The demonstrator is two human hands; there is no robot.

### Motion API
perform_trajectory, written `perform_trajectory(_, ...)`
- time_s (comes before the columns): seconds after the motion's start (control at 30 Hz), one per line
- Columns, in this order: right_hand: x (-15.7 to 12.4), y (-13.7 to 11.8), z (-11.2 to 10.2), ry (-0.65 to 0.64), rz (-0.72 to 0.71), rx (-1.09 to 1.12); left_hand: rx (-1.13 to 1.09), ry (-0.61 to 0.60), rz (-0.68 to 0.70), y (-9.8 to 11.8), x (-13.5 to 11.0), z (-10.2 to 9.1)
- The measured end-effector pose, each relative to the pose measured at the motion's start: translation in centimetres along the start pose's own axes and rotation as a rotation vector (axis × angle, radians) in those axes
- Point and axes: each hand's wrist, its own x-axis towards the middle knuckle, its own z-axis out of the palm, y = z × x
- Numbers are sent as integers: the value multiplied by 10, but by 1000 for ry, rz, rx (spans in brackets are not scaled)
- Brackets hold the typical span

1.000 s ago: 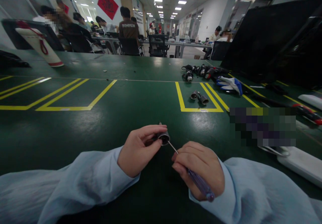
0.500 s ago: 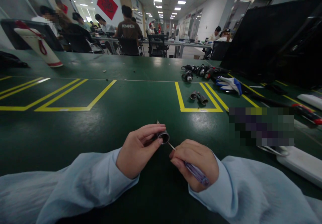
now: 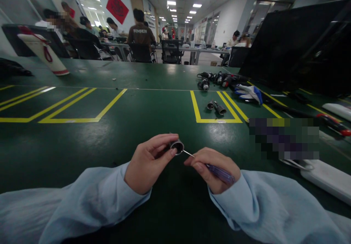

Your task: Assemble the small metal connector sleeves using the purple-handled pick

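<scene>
Between the thumb and fingers of my left hand (image 3: 149, 161) is a small dark metal cup-shaped part (image 3: 177, 147), its round opening turned toward me and to the right. My fingers hide its far side. My right hand (image 3: 215, 167) is closed round a screwdriver (image 3: 221, 173) with a see-through purple handle. The thin metal shaft points left, and its tip meets the rim or inside of the cup; I cannot tell which. Both hands are above the green table (image 3: 90, 145).
Two similar metal cups (image 3: 219, 108) lie inside a yellow-taped box. Behind them are several dark metal parts with cables (image 3: 204, 84) and a blue-and-white glove (image 3: 249, 93). Red-and-black pliers (image 3: 333, 124), a white object (image 3: 327, 180) and a black monitor (image 3: 296, 42) are at right. A white umbrella-like tube (image 3: 44, 53) stands far left.
My right hand has tilted the screwdriver flatter, its handle swinging up and to the right. The metal cup has turned slightly in my left hand, so its opening faces me more.
</scene>
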Motion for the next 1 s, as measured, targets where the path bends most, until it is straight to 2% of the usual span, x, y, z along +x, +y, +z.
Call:
perform_trajectory(0.2, -2, 2, -3, -72, 23, 72, -22, -13, -10, 0, 0, -1)
perform_trajectory(0.4, -2, -3, -2, 13, 8, 32, -47, 15, -17, 3, 0, 0)
perform_trajectory(0.63, 0, -9, -1, -84, -101, -87, -88, 45, -15, 3, 2, 1)
perform_trajectory(1.0, -4, -14, 0, -130, -122, -128, -100, 53, 16, -3, 6, 3)
